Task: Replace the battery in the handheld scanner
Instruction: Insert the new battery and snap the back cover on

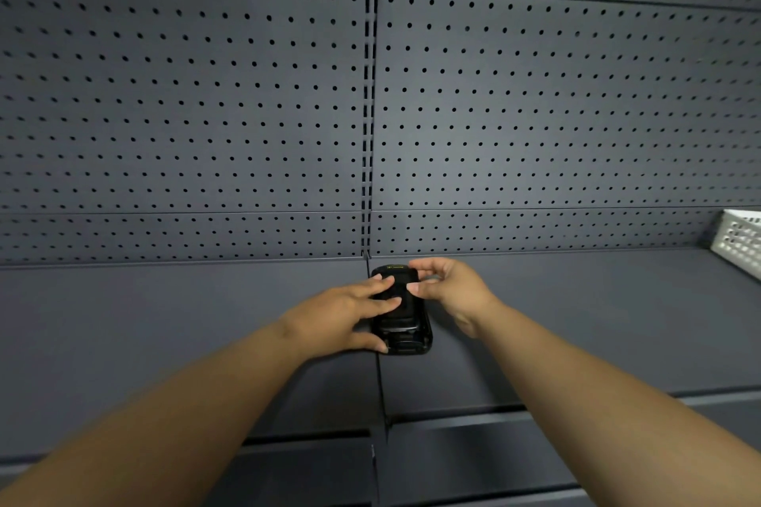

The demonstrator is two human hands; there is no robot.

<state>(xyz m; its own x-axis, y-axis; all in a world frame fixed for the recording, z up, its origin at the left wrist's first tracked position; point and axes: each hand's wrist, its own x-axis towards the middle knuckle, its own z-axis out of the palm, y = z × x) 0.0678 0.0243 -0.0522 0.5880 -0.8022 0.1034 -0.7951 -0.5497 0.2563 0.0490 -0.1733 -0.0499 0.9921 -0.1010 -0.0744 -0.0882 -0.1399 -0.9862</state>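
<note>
A black handheld scanner (405, 331) lies face down on the dark grey shelf (164, 321), its back towards me, with a small yellow label at its far end. My left hand (341, 317) grips the scanner from the left, fingers across its back and thumb at its near left edge. My right hand (449, 286) is at the scanner's far right side, fingertips pinching at the top of the back. Whether a battery or cover is between those fingers is hidden.
A dark grey pegboard wall (535, 115) rises behind the shelf, with a slotted upright (369, 95) down the middle. A white perforated basket (741, 243) sits at the far right of the shelf. The shelf's front edge (473, 420) runs below my arms.
</note>
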